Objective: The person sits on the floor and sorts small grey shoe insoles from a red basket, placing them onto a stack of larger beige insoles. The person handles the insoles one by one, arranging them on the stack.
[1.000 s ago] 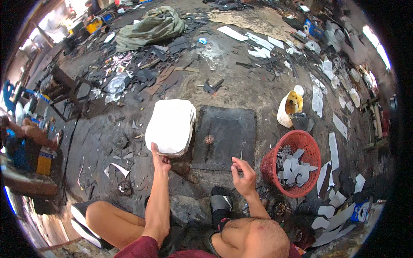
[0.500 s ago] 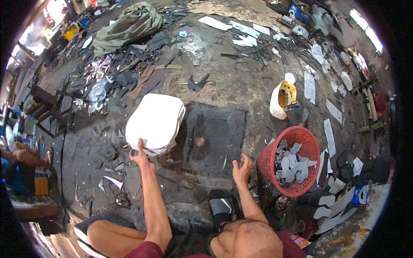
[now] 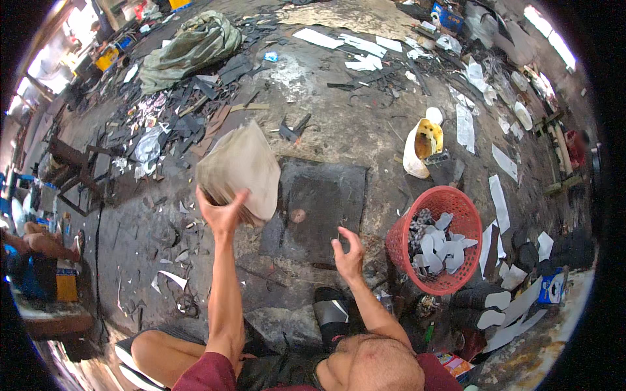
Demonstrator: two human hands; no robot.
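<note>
My left hand (image 3: 222,212) grips the near edge of a stack of pale sheets (image 3: 244,166), its thumb and fingers spread around that edge. The stack is tilted and slightly blurred, with a greyish-beige face showing. Just right of it, a dark square mat (image 3: 323,208) lies on the floor. Over the mat's near right part is my right hand (image 3: 350,254), thumb and forefinger apart and nothing visible between them. A red plastic basket (image 3: 396,244) holding grey-white cut pieces stands to the right of that hand.
Behind the basket is a cut-open white container (image 3: 412,156) with yellow-brown residue. White strips (image 3: 499,202) lie along the right. Dark scraps and a grey-green cloth bundle (image 3: 195,49) lie far left. A small dark stool (image 3: 72,166) stands left; beyond it, another person's hand (image 3: 45,241) shows.
The stack has been tipped up in my left hand, turning from a bright white top to a greyish-beige face. My right hand has shifted left and slightly away from me.
</note>
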